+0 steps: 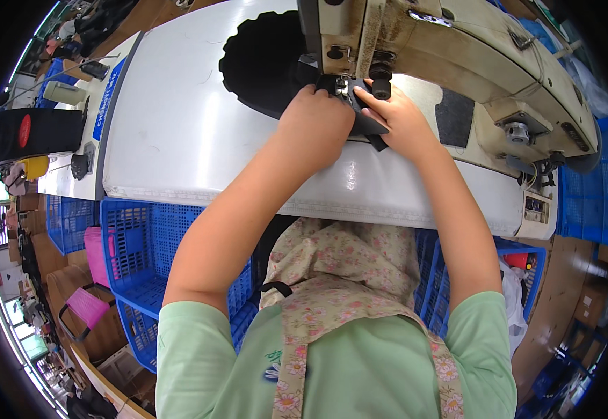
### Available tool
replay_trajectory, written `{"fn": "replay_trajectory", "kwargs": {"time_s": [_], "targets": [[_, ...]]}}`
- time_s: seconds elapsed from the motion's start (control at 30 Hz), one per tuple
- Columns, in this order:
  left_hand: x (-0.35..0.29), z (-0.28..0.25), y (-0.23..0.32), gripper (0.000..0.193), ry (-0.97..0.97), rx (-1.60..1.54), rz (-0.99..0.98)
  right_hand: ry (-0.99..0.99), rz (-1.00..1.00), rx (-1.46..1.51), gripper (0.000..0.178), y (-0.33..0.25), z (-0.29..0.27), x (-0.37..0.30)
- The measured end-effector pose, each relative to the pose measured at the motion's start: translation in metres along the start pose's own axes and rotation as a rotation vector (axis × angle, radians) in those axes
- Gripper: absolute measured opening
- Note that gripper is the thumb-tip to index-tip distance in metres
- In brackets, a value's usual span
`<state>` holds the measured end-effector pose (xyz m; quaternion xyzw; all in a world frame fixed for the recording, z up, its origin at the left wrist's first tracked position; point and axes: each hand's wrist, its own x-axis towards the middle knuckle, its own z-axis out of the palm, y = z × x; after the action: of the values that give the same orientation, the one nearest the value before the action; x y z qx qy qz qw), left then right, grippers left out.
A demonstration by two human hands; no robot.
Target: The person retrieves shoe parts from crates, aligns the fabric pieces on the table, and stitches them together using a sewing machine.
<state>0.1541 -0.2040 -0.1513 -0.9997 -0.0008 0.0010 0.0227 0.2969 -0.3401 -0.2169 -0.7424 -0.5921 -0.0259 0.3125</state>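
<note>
Left hand [318, 127] curls on black cloth [367, 124] (perhaps pinching, partly hidden); spread right hand [403, 120] steadies it, best clear of the metal foot [342, 86].

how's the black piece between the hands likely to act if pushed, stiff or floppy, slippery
The black piece is probably fairly stiff, since its pointed corner shows quite straight edges. It looks thin, so likely light. It may slide easily on the shiny white table.

I've got a white counter [192, 140] carrying the sewing machine [486, 42]. Scalloped black piece [258, 63] left of machine, black material [368, 124] at its needle, dark grey patch [454, 120] on its near side.
</note>
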Motion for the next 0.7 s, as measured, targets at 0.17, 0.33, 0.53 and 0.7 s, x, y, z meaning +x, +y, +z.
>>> {"fn": "replay_trajectory", "kwargs": {"time_s": [0.17,0.33,0.53,0.7], "targets": [[0.001,0.002,0.003,0.015,0.018,0.026,0.006,-0.022,0.002,0.015,0.036,-0.002,-0.005,0.001],[-0.005,0.009,-0.002,0.017,0.119,-0.062,0.011,-0.171,-0.048,0.175,0.037,-0.007,-0.029,0.002],[-0.005,0.006,-0.017,0.034,0.128,-0.263,-0.012,-0.342,-0.042,-0.113,0.058,-0.018,-0.045,-0.014],[-0.014,0.010,-0.014,0.051,0.187,-0.342,-0.027,-0.255,-0.061,-0.130,0.049,-0.003,-0.042,-0.009]]}}
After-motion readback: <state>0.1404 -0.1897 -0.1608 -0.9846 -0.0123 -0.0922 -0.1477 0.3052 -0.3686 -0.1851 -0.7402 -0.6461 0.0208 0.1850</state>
